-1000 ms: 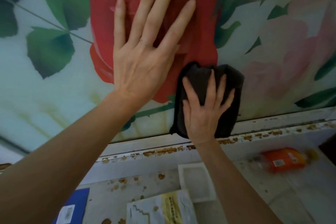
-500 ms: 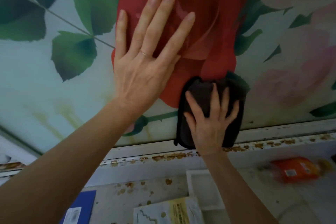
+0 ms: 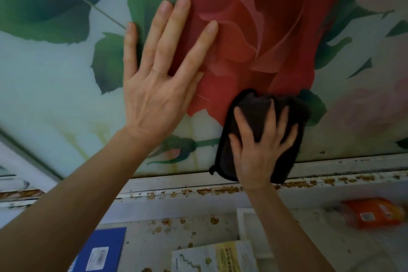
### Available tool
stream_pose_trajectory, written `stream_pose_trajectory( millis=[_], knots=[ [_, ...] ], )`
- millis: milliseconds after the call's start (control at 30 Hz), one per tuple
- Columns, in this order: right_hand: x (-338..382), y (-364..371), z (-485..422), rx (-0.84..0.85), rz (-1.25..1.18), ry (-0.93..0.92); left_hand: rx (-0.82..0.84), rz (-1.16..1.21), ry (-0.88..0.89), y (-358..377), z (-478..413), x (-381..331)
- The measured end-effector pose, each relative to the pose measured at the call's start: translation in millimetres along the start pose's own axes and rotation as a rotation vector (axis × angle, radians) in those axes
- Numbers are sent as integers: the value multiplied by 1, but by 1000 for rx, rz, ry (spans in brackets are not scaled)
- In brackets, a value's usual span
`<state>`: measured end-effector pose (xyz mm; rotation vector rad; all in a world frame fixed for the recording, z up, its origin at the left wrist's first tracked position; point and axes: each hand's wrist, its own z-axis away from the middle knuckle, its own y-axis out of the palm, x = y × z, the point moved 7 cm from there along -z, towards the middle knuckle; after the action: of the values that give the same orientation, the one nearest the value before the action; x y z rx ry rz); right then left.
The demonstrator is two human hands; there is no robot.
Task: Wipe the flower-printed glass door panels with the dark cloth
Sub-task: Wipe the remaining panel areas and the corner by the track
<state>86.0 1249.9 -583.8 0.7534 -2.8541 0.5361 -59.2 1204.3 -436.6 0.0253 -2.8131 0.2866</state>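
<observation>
The dark cloth (image 3: 254,106) is being pressed flat against the flower-printed glass door panel (image 3: 55,99) by the right hand (image 3: 258,150), low on the glass, just under the red rose and just above the rust-spotted frame rail (image 3: 331,169). The grip of this hand is being held apart, with fingers spread over the cloth rather than curled round it, and the hand is being blurred by motion. The left hand (image 3: 159,86) is being laid on the glass beside it, its grip likewise apart, with fingers straight and splayed over leaf and petal.

The task is being judged as partway through. The bottom strip of this panel is being worked, while yellowish run marks are showing on the pale glass at lower left, so that stretch is probably not yet done. The state of the other panels cannot be told, as they are out of view.

White barcode stickers are being shown on the blue item (image 3: 99,249) and the orange packet (image 3: 373,214); the print on the yellow-striped packet (image 3: 220,256) is too blurred to be read
</observation>
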Motion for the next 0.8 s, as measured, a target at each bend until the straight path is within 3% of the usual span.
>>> stream_pose_trajectory(
  millis=[100, 233, 367, 600, 800],
  knots=[
    [29, 4, 0, 5, -73, 188, 10, -7, -19, -1, 3, 7],
    [72, 14, 3, 53, -75, -56, 7, 18, -20, -4, 2, 5],
    [55, 9, 0, 27, -3, -185, -1, 25, -45, -7, 7, 19],
    [89, 14, -3, 24, -37, 102, -67, 79, -94, -11, 8, 24],
    [100, 21, 2, 7, -55, 32, -96, 94, -80, -12, 8, 25]
  ],
)
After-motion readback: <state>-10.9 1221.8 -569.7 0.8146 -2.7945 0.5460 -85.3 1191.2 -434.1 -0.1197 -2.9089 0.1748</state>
